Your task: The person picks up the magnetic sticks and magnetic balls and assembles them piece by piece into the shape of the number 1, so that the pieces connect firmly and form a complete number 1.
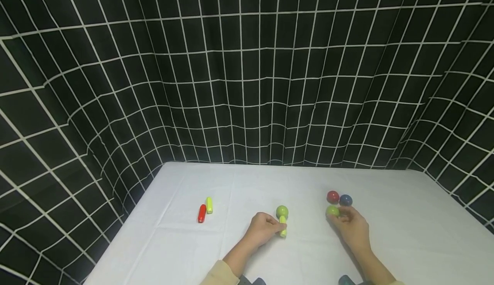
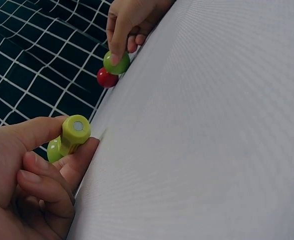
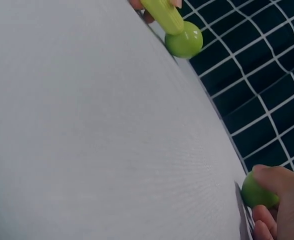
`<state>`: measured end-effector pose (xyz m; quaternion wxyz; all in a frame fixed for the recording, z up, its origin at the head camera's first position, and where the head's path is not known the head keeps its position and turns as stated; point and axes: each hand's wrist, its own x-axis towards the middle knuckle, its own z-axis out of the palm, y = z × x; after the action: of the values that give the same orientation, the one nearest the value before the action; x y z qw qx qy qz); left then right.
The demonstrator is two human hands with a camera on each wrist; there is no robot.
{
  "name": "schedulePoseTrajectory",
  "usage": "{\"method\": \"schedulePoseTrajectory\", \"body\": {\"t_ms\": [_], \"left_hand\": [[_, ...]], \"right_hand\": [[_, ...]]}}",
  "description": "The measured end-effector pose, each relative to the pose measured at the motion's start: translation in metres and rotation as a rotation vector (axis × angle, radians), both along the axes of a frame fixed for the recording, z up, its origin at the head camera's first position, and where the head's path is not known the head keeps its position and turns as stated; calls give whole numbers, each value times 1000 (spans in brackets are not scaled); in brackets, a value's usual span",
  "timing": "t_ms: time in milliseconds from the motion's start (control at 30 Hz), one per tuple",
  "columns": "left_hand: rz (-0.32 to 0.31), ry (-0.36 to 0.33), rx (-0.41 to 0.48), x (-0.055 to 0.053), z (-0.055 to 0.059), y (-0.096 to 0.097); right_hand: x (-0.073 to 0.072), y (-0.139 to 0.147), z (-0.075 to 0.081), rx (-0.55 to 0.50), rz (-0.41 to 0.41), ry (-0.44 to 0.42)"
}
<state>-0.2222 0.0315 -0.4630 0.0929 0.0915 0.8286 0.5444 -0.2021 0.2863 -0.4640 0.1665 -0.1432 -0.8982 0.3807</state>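
My left hand [image 1: 262,230] pinches a short yellow-green stick [image 1: 283,230] between thumb and finger, near the table's middle. At the stick's far end sits a green ball [image 1: 282,211], touching it. The stick's near end shows a round grey spot in the left wrist view, where the other fingers curl below. To the right, my right hand [image 1: 354,229] pinches a second green ball [image 1: 332,211] with thumb and fingers. Just beyond that ball are a red ball [image 1: 333,197] and a blue ball [image 1: 346,200], side by side on the table.
On the left part of the white-covered table [image 1: 173,250] lie a red stick [image 1: 202,213] and another yellow-green stick [image 1: 209,205], close together. A black curtain [image 1: 231,66] with a white grid hangs behind the table and along both sides.
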Motion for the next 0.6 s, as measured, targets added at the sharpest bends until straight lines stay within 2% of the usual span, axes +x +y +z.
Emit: {"method": "schedulePoseTrajectory", "body": {"t_ms": [300,600], "left_hand": [[-1,-3,8,0,0,0],[0,0,-2,0,0,0]], "right_hand": [[7,-7,-2,-14,19,-40],[19,-20,3,-39,55,-55]]}}
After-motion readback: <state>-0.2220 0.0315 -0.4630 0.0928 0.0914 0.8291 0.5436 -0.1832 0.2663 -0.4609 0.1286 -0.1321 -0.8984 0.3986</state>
